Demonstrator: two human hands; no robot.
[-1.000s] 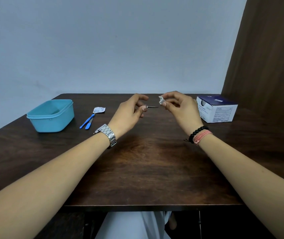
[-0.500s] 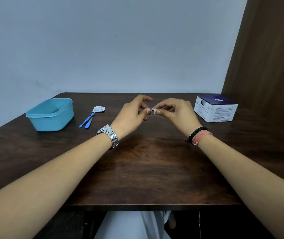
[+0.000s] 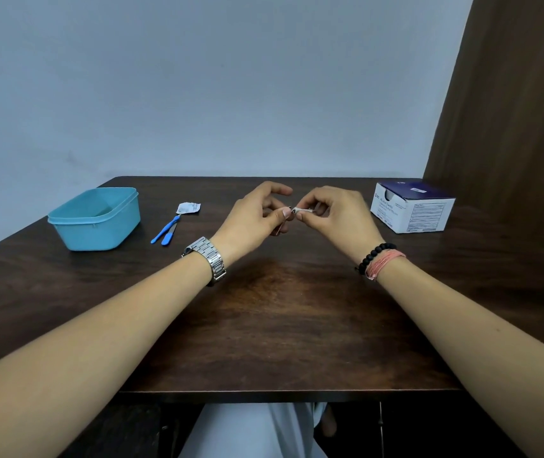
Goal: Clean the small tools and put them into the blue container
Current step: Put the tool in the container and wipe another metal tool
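Between the hands, the left hand (image 3: 257, 217) pinched a small tool (image 3: 292, 211) while the right hand (image 3: 336, 215) gripped a swab (image 3: 307, 210) around it. Left of both, blue tools (image 3: 166, 230) awaited cleaning beside the seemingly empty container (image 3: 98, 223).

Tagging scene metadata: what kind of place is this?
Probably a plain indoor desk set up for the recording, not a real clinic: a bare dark wooden table against a blank wall, holding only a swab box, a blue container and blue-handled tools.

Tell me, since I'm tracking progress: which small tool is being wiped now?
The small metal tool, pinched in the left hand against the right hand's white swab. The blue-handled tools lie untouched beside the blue container.
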